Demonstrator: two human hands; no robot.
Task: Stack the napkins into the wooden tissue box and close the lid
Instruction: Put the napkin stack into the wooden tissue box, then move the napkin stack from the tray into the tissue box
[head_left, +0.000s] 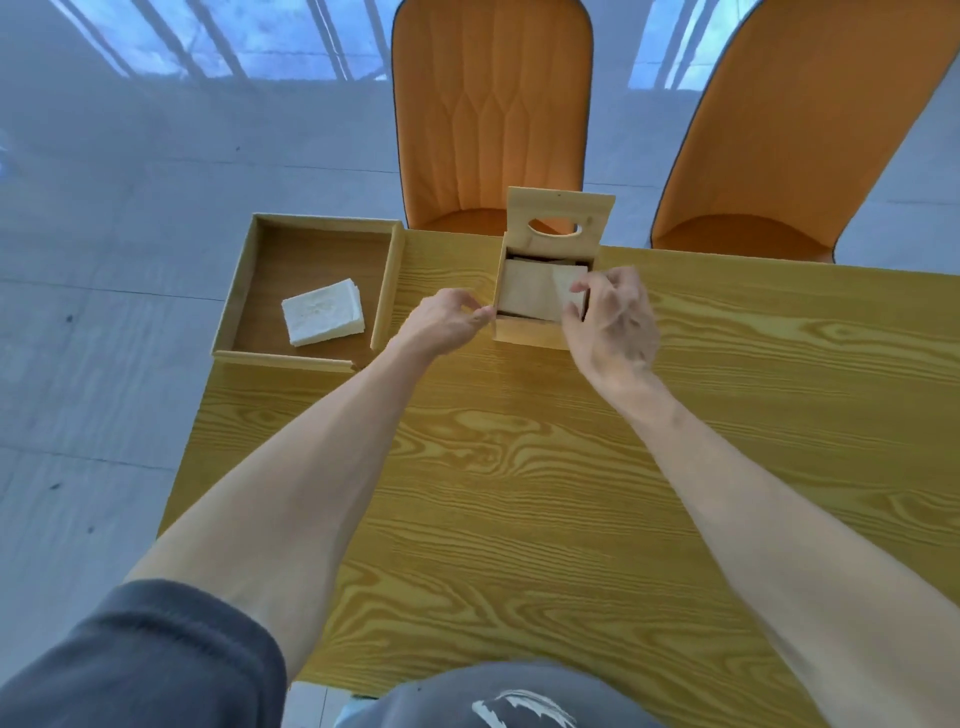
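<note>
The wooden tissue box (524, 332) stands at the far middle of the table with its lid (560, 214) tipped up and back, oval slot showing. Napkins (527, 293) lie inside the box. My right hand (610, 322) is over the box's right side, its fingers pinching the right end of the top napkin. My left hand (449, 322) rests at the box's left wall, fingertips touching its edge and holding nothing. A stack of white napkins (323, 312) lies in the wooden tray (236, 291) at the far left.
The tray overhangs the table's (519, 467) left far corner. Two orange chairs (493, 114) (810, 130) stand behind the far edge. Grey tiled floor lies to the left of the table.
</note>
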